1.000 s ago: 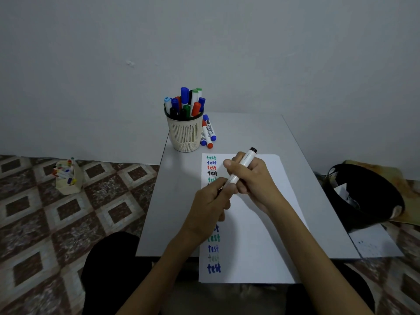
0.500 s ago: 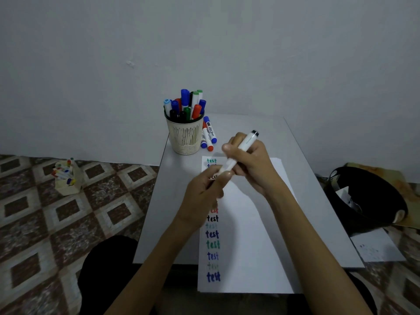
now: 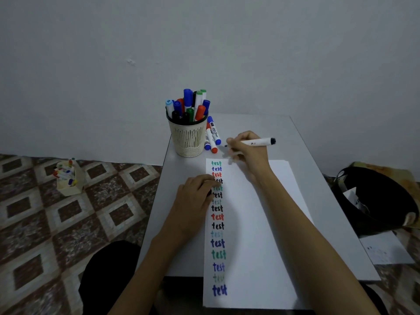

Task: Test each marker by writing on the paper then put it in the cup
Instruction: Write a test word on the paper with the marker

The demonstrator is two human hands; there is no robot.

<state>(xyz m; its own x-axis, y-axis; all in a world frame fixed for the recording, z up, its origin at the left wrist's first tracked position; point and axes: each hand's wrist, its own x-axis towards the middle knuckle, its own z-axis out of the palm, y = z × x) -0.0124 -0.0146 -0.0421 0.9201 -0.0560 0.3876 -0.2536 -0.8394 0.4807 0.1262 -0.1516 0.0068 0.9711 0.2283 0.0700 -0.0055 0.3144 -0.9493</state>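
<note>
Right hand (image 3: pixel 246 147) is up above the top edge of the paper (image 3: pixel 256 223), fingers (image 3: pixel 231 142) closed around a white marker (image 3: pixel 255 142). The marker lies almost level, black end out to the right, uncapped tip poking left just past the fingers, clear of the sheet and pointing toward the cup (image 3: pixel 188 137). Whether the tip is above the tabletop (image 3: pixel 313 169) or touching it, hard to say from this angle.

Left hand (image 3: pixel 197 198) is down on the left edge of the paper, palm down, fingers curled in. A dark thing shows under the fingertips at the page edge, possibly the cap, but it's too hidden to call. That hand covers part of the column of words.

And what a column: "test" after "test" running down the left side of the sheet in green, blue, red and black, some faint, some bold, right to the bottom edge, which hangs off the tabletop's near side.

The cup stands at the far left corner, crammed with upright markers, caps in blue, red, green and black. Just beside it on the right, loose markers (image 3: pixel 212 138) lie on the tabletop, blue and red ends visible.
</note>
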